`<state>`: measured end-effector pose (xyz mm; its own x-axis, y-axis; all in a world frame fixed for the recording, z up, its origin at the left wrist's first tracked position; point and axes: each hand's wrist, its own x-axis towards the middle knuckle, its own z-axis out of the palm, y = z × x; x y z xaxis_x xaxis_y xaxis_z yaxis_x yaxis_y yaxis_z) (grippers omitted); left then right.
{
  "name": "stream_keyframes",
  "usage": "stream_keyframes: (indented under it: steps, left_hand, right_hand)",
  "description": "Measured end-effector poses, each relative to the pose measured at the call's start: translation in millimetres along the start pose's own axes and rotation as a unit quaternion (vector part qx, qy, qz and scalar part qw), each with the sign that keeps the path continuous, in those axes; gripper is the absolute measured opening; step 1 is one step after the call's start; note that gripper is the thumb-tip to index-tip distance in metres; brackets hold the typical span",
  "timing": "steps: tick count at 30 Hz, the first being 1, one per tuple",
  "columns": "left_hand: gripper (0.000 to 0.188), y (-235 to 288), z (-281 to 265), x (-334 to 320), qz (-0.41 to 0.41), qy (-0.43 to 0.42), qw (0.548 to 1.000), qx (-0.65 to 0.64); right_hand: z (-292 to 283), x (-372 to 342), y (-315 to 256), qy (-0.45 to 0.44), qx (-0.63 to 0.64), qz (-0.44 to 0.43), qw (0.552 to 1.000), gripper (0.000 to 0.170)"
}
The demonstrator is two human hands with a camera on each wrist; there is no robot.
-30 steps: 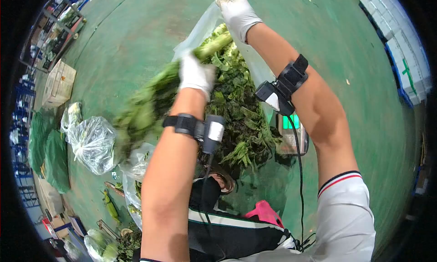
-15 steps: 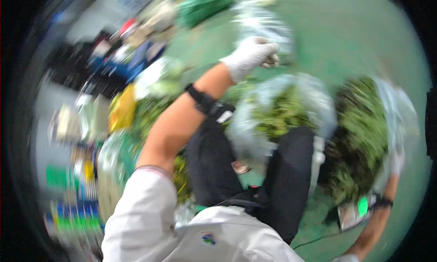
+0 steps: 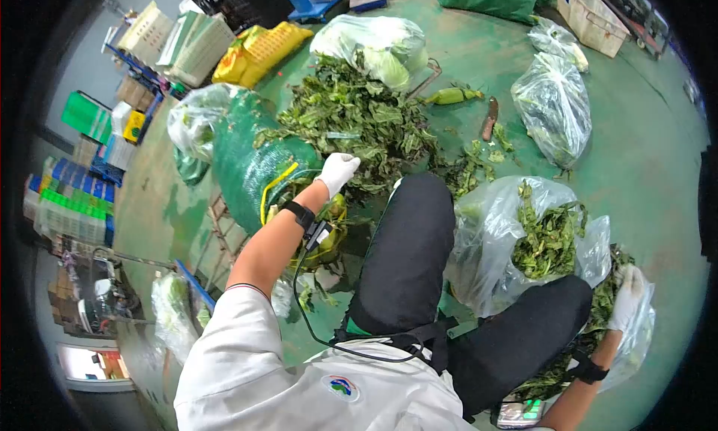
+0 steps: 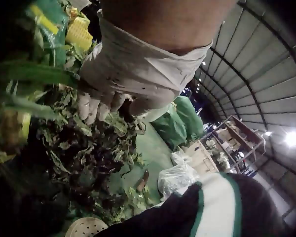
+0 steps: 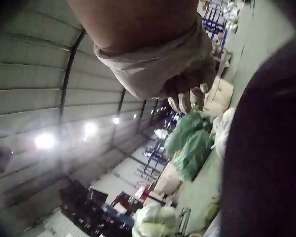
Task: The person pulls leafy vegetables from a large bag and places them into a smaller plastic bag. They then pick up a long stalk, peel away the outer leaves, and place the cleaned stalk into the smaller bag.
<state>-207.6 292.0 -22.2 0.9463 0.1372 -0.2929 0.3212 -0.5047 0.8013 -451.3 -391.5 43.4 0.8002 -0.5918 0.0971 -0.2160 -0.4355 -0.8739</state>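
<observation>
In the head view my gloved left hand (image 3: pixel 339 173) is at the near edge of a heap of dark leafy greens (image 3: pixel 351 117). The left wrist view shows the fingers (image 4: pixel 103 106) loosely bent above wilted leaves (image 4: pixel 89 143), with nothing seen in them. Out at the far right, my gloved right hand (image 3: pixel 628 300) grips the edge of a clear plastic bag (image 3: pixel 636 349). More leafy greens (image 3: pixel 602 304) lie beside that bag, partly hidden behind my knee. In the right wrist view the right fingers (image 5: pixel 185 101) are curled and in shadow.
Another open plastic bag (image 3: pixel 479 259) with greens stands by my knees. A green net sack (image 3: pixel 247 158) lies left of the heap. A knife (image 3: pixel 490 119), corn (image 3: pixel 452 96) and a bagged bundle (image 3: pixel 553 109) are on the floor. A scale (image 3: pixel 520 414) sits near my right forearm.
My left hand has let go of the bunch of stalks it held and swung left to the heap. My right hand stays at the bag's edge. The head view has turned left.
</observation>
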Motion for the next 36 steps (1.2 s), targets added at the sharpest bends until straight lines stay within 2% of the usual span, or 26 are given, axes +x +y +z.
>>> stream_keyframes:
  steps: [1,3,4,5,7,9,10,11,12,13,15,17,19,21,22,24,25,27,28,29,31,32,33,35,36]
  left_hand:
    - [0.031,-28,7,27,0.007,-0.017,0.996,0.090]
    - [0.043,-17,28,32,0.018,0.065,0.993,0.098]
    - [0.054,-24,39,46,0.032,0.132,0.984,0.117]
    - [0.056,-34,51,68,0.010,0.173,0.975,0.137]
    - [0.052,-39,74,104,-0.111,0.166,0.979,0.034]
    - [0.049,-33,100,133,-0.027,0.071,0.990,0.115]
    - [0.051,-23,118,146,0.030,0.089,0.992,0.088]
    - [0.056,-10,129,159,0.010,0.110,0.992,0.060]
    - [0.061,-28,152,202,-0.089,0.110,0.989,-0.036]
    - [0.067,-22,160,223,-0.135,0.069,0.988,-0.020]
    - [0.073,-13,178,258,-0.171,-0.021,0.981,-0.091]
    - [0.087,-13,197,286,-0.223,-0.119,0.967,0.030]
    - [0.068,-29,214,317,-0.265,-0.089,0.944,0.177]
    - [0.064,8,210,290,-0.339,0.043,0.926,0.160]
    - [0.069,4,206,297,-0.313,-0.049,0.912,0.261]
    - [0.067,-17,218,315,-0.365,0.084,0.927,0.029]
    - [0.067,2,209,294,-0.354,0.095,0.930,-0.017]
    - [0.065,46,185,251,-0.320,0.056,0.946,0.001]
    - [0.062,26,183,261,-0.284,0.109,0.950,-0.076]
    - [0.064,31,172,257,-0.295,0.075,0.952,-0.042]
    - [0.068,-8,150,289,-0.245,0.013,0.951,0.188]
    - [0.073,-1,136,279,-0.251,0.073,0.952,0.158]
    - [0.070,-22,125,305,-0.276,0.097,0.934,0.205]
    - [0.063,13,92,289,-0.227,-0.001,0.917,0.330]
    - [0.057,22,75,290,-0.201,-0.020,0.908,0.366]
  right_hand:
    - [21,2,-24,-0.035,0.016,-0.015,0.999,0.024]
    - [63,-8,-78,-0.100,0.028,-0.023,0.994,0.026]
    - [82,-13,-93,-0.120,0.032,-0.037,0.992,0.029]
    - [101,-22,-106,-0.143,0.079,0.001,0.987,0.030]
    - [132,-33,-113,-0.232,0.112,-0.038,0.966,0.031]
    - [153,-46,-127,-0.271,0.071,0.003,0.960,0.031]
    - [162,-50,-120,-0.272,0.068,0.019,0.960,0.030]
    - [166,-50,-102,-0.280,0.076,0.068,0.955,0.030]
    - [168,-51,-91,-0.287,0.074,0.080,0.952,0.029]
    - [169,-50,-82,-0.293,0.074,0.092,0.949,0.029]
    - [167,-48,-70,-0.287,0.055,0.110,0.950,0.029]
    - [162,-47,-61,-0.282,0.038,0.122,0.951,0.028]
    - [159,-42,-54,-0.275,0.026,0.124,0.953,0.028]
    - [163,-39,-63,-0.272,-0.003,0.117,0.955,0.027]
    - [163,-38,-62,-0.272,-0.015,0.103,0.957,0.027]
    - [162,-36,-66,-0.272,-0.032,0.083,0.958,0.022]
    - [162,-36,-67,-0.272,-0.043,0.061,0.959,0.019]
    - [158,-37,-70,-0.271,-0.067,0.016,0.960,0.014]
    - [155,-36,-71,-0.275,-0.071,0.011,0.959,0.012]
    - [153,-37,-73,-0.277,-0.073,0.006,0.958,0.010]
    - [147,-40,-77,-0.277,-0.097,-0.018,0.956,0.009]
    - [143,-42,-80,-0.274,-0.118,-0.038,0.954,0.010]
    - [140,-44,-81,-0.270,-0.139,-0.056,0.951,0.010]
    - [132,-48,-84,-0.263,-0.153,-0.087,0.949,0.012]
    - [129,-49,-87,-0.255,-0.154,-0.109,0.948,0.012]
